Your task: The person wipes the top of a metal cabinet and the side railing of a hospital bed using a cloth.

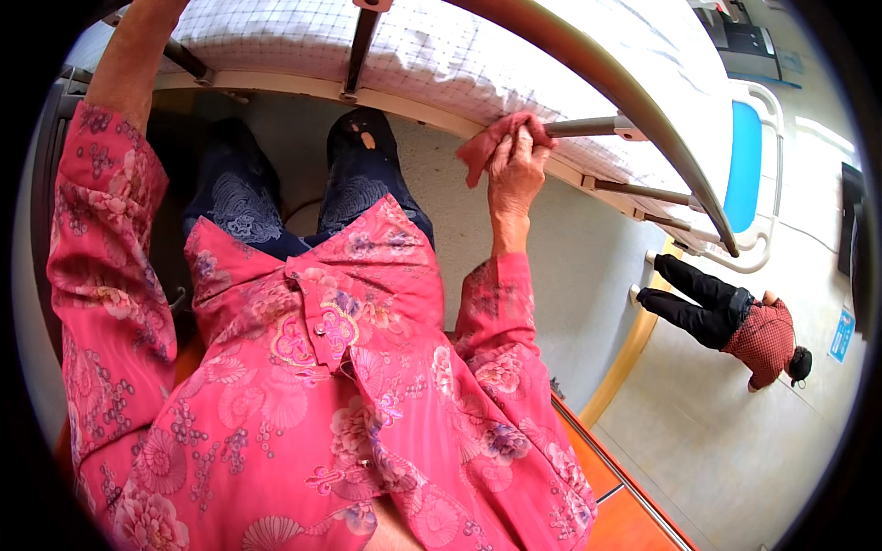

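Note:
My right hand (pixel 518 169) presses a red cloth (pixel 488 146) around the lower end of a metal post (pixel 582 128) of the bed's side rail, close to the cream bed frame (pixel 455 124). The rail's curved top bar (pixel 606 69) arches above that hand. On the left, my other forearm reaches up past the picture's top edge, so my left hand is out of view. Below it are more rail posts and a mattress with a white checked sheet (pixel 427 58).
A blue and white bed end panel (pixel 747 165) stands at the right. Beyond it is a person (pixel 754 330) in dark trousers and a red checked top. An orange cabinet (pixel 620 510) is at lower right, and a dark chair or furniture edge (pixel 45 206) at left.

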`<control>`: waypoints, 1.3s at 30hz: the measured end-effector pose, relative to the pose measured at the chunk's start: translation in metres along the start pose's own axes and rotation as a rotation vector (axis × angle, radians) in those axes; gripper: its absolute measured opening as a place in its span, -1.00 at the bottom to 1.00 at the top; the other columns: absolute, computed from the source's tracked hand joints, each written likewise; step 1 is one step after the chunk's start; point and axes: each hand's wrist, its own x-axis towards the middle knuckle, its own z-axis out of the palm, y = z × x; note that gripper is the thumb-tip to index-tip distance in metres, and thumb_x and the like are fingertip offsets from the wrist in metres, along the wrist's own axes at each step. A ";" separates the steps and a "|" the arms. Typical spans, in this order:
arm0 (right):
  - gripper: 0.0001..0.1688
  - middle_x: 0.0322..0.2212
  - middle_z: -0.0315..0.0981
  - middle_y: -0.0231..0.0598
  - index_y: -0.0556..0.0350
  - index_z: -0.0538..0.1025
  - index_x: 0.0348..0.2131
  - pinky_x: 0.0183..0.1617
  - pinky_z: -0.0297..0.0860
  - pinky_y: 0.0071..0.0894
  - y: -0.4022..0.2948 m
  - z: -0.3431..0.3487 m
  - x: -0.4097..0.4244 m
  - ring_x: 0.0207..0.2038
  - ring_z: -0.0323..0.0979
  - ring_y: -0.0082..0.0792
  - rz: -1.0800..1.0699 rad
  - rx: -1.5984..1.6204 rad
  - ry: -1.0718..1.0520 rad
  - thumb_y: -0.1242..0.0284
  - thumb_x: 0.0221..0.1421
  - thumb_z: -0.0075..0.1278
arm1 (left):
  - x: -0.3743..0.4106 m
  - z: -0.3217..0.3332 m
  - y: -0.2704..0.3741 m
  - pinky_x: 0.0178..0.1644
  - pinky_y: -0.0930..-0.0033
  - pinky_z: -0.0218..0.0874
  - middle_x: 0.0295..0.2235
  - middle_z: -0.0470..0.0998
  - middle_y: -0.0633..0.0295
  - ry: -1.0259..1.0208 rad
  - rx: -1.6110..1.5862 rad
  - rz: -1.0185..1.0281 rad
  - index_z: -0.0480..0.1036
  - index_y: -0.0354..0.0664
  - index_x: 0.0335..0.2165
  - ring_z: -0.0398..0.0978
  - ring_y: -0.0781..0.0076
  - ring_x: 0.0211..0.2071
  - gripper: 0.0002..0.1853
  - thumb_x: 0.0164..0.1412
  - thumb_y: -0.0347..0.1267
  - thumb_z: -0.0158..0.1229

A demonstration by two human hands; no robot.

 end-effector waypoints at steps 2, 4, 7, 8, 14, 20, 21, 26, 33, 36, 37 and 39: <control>-0.72 -0.20 0.32 0.09 0.06 0.48 -0.23 -0.20 0.39 -0.23 0.016 -0.014 -0.007 -0.26 0.43 -0.02 0.056 0.255 -0.144 0.36 0.03 -0.07 | -0.002 -0.002 0.006 -0.56 0.46 0.08 -0.73 0.29 0.36 0.026 0.011 0.013 0.42 -0.35 -0.56 0.21 0.64 -0.64 -0.74 0.09 -0.33 0.04; -0.75 -0.28 0.39 0.04 0.12 0.51 -0.31 -0.16 0.37 -0.27 0.046 -0.030 -0.017 -0.26 0.43 -0.08 0.135 0.321 -0.151 0.38 0.01 -0.04 | -0.011 -0.001 0.023 -0.54 0.48 0.09 -0.72 0.32 0.35 0.065 -0.034 0.032 0.43 -0.35 -0.54 0.23 0.63 -0.63 -0.74 0.09 -0.32 0.04; -0.76 -0.25 0.40 -0.03 0.15 0.51 -0.32 -0.16 0.37 -0.31 0.111 -0.058 -0.004 -0.26 0.43 -0.16 0.172 0.128 0.128 0.40 0.00 -0.04 | -0.009 0.000 0.023 -0.53 0.50 0.10 -0.71 0.34 0.34 0.043 -0.045 0.007 0.43 -0.34 -0.55 0.24 0.63 -0.63 -0.73 0.10 -0.32 0.04; -0.75 -0.22 0.38 -0.05 0.14 0.50 -0.29 -0.16 0.37 -0.32 0.124 -0.075 0.010 -0.25 0.43 -0.17 0.094 -0.004 0.187 0.40 0.02 -0.04 | -0.007 0.001 0.020 -0.53 0.51 0.10 -0.71 0.34 0.35 0.045 -0.076 -0.012 0.43 -0.34 -0.56 0.24 0.63 -0.63 -0.73 0.10 -0.32 0.04; -0.62 -0.18 0.28 -0.08 -0.03 0.41 -0.10 -0.20 0.38 -0.24 0.166 -0.145 0.081 -0.17 0.37 -0.08 0.026 -0.529 0.290 0.25 0.10 -0.12 | 0.027 -0.007 -0.094 -0.53 0.54 0.11 -0.71 0.34 0.37 -0.045 -0.266 -0.118 0.43 -0.33 -0.58 0.26 0.63 -0.63 -0.71 0.11 -0.31 0.03; -0.66 -0.22 0.30 0.00 -0.12 0.41 -0.11 -0.36 0.42 -0.21 0.186 -0.106 0.061 -0.29 0.43 -0.02 0.052 -0.480 0.253 0.26 0.12 -0.14 | -0.008 -0.003 0.003 -0.52 0.54 0.12 -0.70 0.35 0.37 0.047 -0.051 -0.008 0.42 -0.32 -0.59 0.27 0.63 -0.63 -0.71 0.11 -0.30 0.03; -0.68 -0.19 0.30 0.00 -0.12 0.41 -0.12 -0.34 0.42 -0.21 0.195 -0.095 0.054 -0.27 0.42 -0.02 0.016 -0.482 0.238 0.27 0.12 -0.15 | -0.006 -0.003 0.002 -0.52 0.54 0.12 -0.70 0.36 0.37 0.045 -0.058 -0.060 0.42 -0.32 -0.59 0.27 0.64 -0.63 -0.71 0.11 -0.30 0.03; -0.67 -0.13 0.25 0.05 -0.07 0.40 -0.12 -0.25 0.38 -0.12 0.196 -0.044 0.029 -0.21 0.37 0.06 0.186 -0.389 0.102 0.32 0.12 -0.20 | -0.007 -0.008 0.007 -0.50 0.52 0.15 -0.69 0.37 0.34 0.032 0.001 -0.054 0.43 -0.33 -0.57 0.29 0.60 -0.62 -0.71 0.11 -0.29 0.02; -0.65 -0.42 0.42 -0.14 0.21 0.45 -0.29 -0.35 0.35 -0.37 0.173 -0.044 0.005 -0.36 0.40 -0.32 0.845 0.387 -0.352 0.26 0.10 -0.12 | 0.001 -0.006 -0.006 -0.39 0.29 0.24 -0.60 0.47 -0.06 0.079 0.128 0.084 0.46 -0.37 -0.50 0.46 0.24 -0.54 -0.68 0.05 -0.26 0.02; -0.62 -0.47 0.41 -0.28 0.28 0.44 -0.26 -0.53 0.29 -0.52 0.150 -0.003 -0.052 -0.49 0.35 -0.51 0.888 0.805 -0.510 0.29 0.06 -0.02 | 0.003 -0.006 -0.002 -0.34 0.22 0.25 -0.54 0.47 -0.11 0.053 0.153 0.057 0.47 -0.34 -0.49 0.47 0.06 -0.48 -0.68 0.02 -0.24 0.03; -0.63 -0.52 0.41 -0.33 0.27 0.42 -0.24 -0.72 0.25 -0.54 0.143 0.017 -0.070 -0.61 0.34 -0.55 0.757 0.960 -0.452 0.31 0.05 -0.01 | 0.002 -0.007 0.000 -0.33 0.21 0.25 -0.54 0.47 -0.11 0.046 0.160 0.055 0.47 -0.34 -0.50 0.47 0.03 -0.48 -0.68 0.02 -0.23 0.02; -0.65 -0.46 0.41 -0.34 0.30 0.38 -0.17 -0.56 0.31 -0.57 0.041 -0.001 -0.042 -0.51 0.35 -0.56 0.606 1.120 -0.543 0.39 0.09 -0.06 | 0.000 -0.012 -0.003 -0.34 0.20 0.26 -0.54 0.47 -0.10 0.057 0.218 0.039 0.47 -0.33 -0.52 0.46 0.02 -0.48 -0.68 0.02 -0.23 0.02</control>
